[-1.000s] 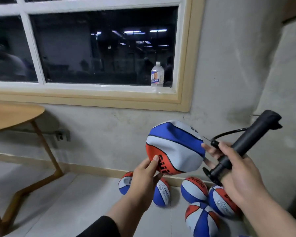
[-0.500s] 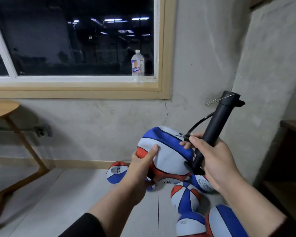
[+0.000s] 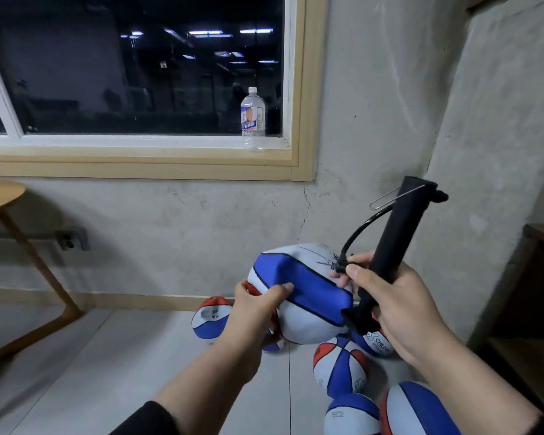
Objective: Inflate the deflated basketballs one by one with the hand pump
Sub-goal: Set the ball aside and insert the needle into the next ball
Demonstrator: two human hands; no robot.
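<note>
The left hand point(image 3: 252, 312) grips the deflated basketball point(image 3: 299, 296) by its left side, thumb curled over the blue panel, holding it in the air above the other basketballs point(image 3: 343, 365) on the floor. Just right of that ball, the right hand point(image 3: 393, 306) is wrapped round the black hand pump point(image 3: 390, 252) (barrel tilted upward), its hose point(image 3: 358, 229) looping down to the needle at the ball's top.

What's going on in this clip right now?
A person is getting ready to pump up a limp basketball. The left hand grips the ball's folded side and holds it up above the floor, while the right hand holds a black pump upright and pinches the hose end, with the needle lying against the ball's white panel. Whether the needle is in the valve can't be told. More balls lie on the floor below.
</note>
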